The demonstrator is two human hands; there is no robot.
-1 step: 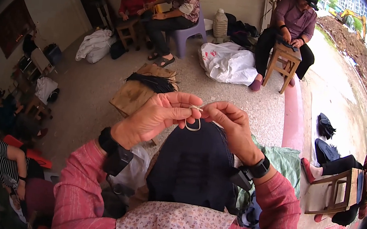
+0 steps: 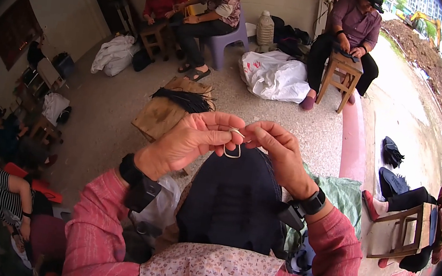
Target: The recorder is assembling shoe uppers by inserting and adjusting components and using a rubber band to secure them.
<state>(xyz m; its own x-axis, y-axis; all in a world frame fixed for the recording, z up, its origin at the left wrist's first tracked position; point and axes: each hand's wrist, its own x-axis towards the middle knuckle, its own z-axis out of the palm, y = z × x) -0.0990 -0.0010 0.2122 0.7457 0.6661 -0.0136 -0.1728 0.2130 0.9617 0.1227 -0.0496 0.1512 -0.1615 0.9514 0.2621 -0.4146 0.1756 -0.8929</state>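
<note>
My left hand [image 2: 190,139] pinches a thin pale cord [image 2: 232,155] between thumb and forefinger, and a small loop of it hangs below the fingertips. Close beside it, my right hand [image 2: 278,148] is closed in a pinch at the short crossed ends of the cord; its fingertips hide exactly how it grips them. Both hands are raised over a dark navy padded piece [image 2: 234,207] on my lap, which shows several raised bars across its middle. A floral apron [image 2: 209,273] covers my lap nearer to me.
Ahead to the left stands a wooden stool [image 2: 159,116] with a bundle of black cords [image 2: 187,99]. A green plastic sheet [image 2: 339,195] lies to my right. White sacks [image 2: 276,78] rest on the floor ahead. Several people sit around on stools.
The hands stay in place with only slight finger movement. The cord's ends at the fingertips have shifted a little, and the hanging loop has turned slightly.
</note>
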